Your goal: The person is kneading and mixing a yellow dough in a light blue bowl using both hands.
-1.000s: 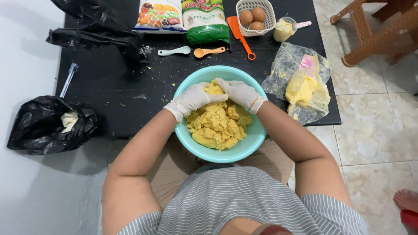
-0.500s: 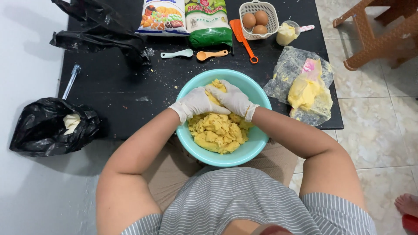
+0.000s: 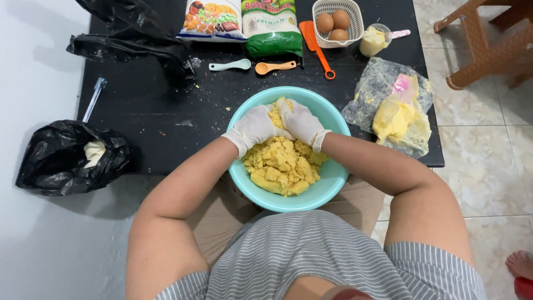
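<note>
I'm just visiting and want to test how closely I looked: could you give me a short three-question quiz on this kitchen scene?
1. True or false: both gloved hands press on the yellow dough in the teal bowl.
2. How many eggs lie in the white basket? A) one B) three C) six
3. Which colour is the spoon beside the light blue spoon?

Key
1. True: left hand and right hand meet on it.
2. B.
3. Orange: the orange spoon.
</note>
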